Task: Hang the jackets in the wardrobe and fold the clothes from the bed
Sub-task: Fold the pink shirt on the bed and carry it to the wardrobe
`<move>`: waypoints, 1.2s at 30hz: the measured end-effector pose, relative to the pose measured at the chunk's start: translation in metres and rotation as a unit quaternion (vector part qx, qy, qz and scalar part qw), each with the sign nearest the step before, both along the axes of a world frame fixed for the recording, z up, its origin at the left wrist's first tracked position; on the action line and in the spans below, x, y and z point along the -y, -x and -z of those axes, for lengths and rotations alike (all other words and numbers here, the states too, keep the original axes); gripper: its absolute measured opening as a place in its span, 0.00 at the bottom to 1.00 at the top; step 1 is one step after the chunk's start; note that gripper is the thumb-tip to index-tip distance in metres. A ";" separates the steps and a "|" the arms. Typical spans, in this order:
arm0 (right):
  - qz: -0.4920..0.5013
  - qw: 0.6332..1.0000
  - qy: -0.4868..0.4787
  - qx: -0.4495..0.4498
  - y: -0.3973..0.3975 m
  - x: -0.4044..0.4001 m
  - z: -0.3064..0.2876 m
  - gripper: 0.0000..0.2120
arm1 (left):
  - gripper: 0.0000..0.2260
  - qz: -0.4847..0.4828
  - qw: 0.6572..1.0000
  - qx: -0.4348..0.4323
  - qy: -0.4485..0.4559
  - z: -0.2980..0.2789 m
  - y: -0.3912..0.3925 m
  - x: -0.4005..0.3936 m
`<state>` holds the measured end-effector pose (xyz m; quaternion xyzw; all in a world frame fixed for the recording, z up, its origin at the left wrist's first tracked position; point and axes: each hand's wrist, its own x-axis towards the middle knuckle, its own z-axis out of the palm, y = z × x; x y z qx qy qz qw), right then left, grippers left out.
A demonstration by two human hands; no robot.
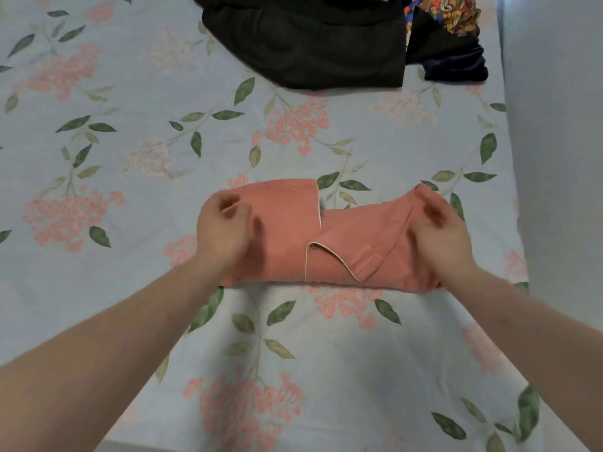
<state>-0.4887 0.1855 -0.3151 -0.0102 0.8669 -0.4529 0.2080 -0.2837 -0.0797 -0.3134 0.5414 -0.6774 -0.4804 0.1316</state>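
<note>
Folding step. The salmon pyjama top [329,243] lay half-folded at frame centre on the bed [130,158]. Left hand [222,230] and right hand [440,236] each held a pinching grip on its ends. Best practice: align edges, smooth creases before the final fold.

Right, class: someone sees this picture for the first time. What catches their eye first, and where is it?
The salmon-pink garment, partly folded, lies mid-bed, with the left hand at its left end and the right hand at its right end, fingers curled. Beyond it, at the far edge, lies a heap of dark clothes with a bright patterned cloth to its right. The floral bedsheet fills the rest.
</note>
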 end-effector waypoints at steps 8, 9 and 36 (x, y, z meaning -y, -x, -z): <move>-0.153 0.984 -0.082 -0.049 -0.038 0.007 0.017 0.38 | 0.27 0.446 0.863 0.027 0.234 0.004 0.014 -0.075; -0.118 0.991 -0.055 -0.031 -0.035 0.012 0.016 0.37 | 0.28 0.456 0.856 0.044 0.240 0.007 0.022 -0.079; -0.277 0.890 -0.302 -0.199 -0.027 0.002 0.104 0.35 | 0.32 0.506 0.796 0.194 0.271 0.098 0.053 -0.057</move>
